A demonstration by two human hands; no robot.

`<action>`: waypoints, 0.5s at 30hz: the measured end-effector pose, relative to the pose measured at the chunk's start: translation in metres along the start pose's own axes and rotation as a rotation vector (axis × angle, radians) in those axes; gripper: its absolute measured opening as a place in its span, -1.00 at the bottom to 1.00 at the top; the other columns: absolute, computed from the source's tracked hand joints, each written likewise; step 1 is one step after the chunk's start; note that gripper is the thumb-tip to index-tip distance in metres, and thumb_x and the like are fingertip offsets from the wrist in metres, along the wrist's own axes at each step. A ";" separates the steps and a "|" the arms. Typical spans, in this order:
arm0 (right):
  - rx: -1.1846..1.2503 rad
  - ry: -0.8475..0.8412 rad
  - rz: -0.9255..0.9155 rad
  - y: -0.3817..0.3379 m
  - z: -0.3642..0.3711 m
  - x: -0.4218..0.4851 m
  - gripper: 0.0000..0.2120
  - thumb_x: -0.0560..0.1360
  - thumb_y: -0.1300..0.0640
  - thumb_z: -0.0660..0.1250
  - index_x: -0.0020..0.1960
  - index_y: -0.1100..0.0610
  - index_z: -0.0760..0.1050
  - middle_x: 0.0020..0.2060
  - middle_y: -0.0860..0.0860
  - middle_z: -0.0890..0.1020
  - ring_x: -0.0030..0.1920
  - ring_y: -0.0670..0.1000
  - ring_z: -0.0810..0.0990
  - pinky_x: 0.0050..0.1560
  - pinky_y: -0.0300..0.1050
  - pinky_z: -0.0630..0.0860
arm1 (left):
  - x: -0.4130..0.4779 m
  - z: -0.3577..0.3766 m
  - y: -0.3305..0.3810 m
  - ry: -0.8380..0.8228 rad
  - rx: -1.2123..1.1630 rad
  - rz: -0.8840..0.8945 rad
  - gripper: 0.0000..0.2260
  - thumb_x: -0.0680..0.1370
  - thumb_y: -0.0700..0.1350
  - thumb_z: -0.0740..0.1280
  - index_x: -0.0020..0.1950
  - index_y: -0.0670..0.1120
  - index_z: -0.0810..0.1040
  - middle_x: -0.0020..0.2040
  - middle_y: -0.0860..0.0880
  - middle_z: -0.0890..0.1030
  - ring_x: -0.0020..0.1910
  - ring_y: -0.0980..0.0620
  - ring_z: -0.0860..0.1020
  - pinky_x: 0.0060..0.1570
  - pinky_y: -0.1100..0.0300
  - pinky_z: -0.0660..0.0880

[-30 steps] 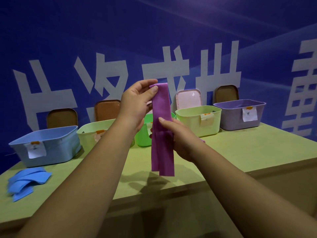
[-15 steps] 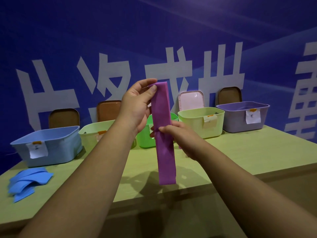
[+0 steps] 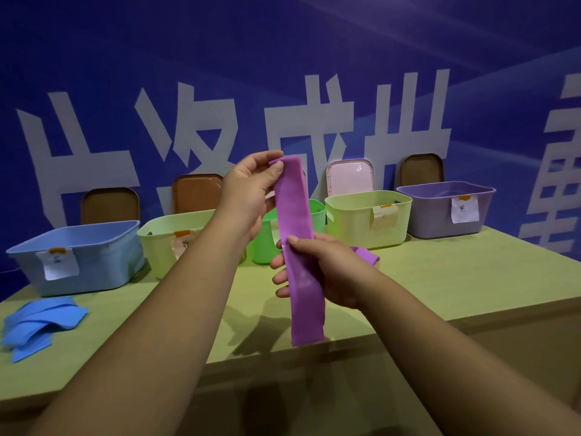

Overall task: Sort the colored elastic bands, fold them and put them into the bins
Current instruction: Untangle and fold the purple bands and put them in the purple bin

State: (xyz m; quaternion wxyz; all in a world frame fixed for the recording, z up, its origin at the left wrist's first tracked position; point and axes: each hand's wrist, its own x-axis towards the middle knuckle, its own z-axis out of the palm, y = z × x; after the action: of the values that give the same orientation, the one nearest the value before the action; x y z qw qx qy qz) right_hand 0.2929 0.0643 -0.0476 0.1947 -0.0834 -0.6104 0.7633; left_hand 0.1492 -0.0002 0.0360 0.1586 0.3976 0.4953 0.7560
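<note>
A long purple elastic band [image 3: 298, 234] hangs upright in the air in front of the table. My left hand [image 3: 248, 193] pinches its top end between thumb and fingers. My right hand [image 3: 327, 272] grips the band lower down, thumb across its front and fingers behind it. The band's lower end dangles free below my right hand. Another purple band [image 3: 367, 254] lies on the table just behind my right hand, mostly hidden. A pile of blue bands [image 3: 37, 322] lies at the table's left.
Along the back of the green table [image 3: 440, 278] stand a blue bin [image 3: 103, 256], a pale green bin [image 3: 163, 243], a bright green bin [image 3: 317, 212], a second pale green bin [image 3: 352, 221] and a purple bin [image 3: 434, 212]. Lids lean against the blue wall.
My right hand has slid down the band, from just below its middle to nearer its lower end. My left hand still holds the top end.
</note>
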 end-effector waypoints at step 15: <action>-0.725 0.546 -0.086 0.059 -0.071 0.069 -0.87 0.68 0.01 0.35 0.10 0.00 0.66 -0.08 -0.10 0.71 -0.07 -0.09 0.66 -0.12 -0.21 0.55 | 0.036 -0.030 -0.149 0.087 0.104 -0.196 -0.85 0.67 -0.26 0.40 0.16 -0.04 0.67 0.07 -0.08 0.77 0.06 -0.04 0.72 0.02 0.08 0.65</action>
State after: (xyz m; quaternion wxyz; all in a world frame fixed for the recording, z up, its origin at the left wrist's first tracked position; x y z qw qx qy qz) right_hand 0.2447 0.1445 -0.1138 0.3381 -0.3191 -0.7674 0.4416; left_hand 0.0812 0.0724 -0.0843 0.1892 0.3220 0.5768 0.7265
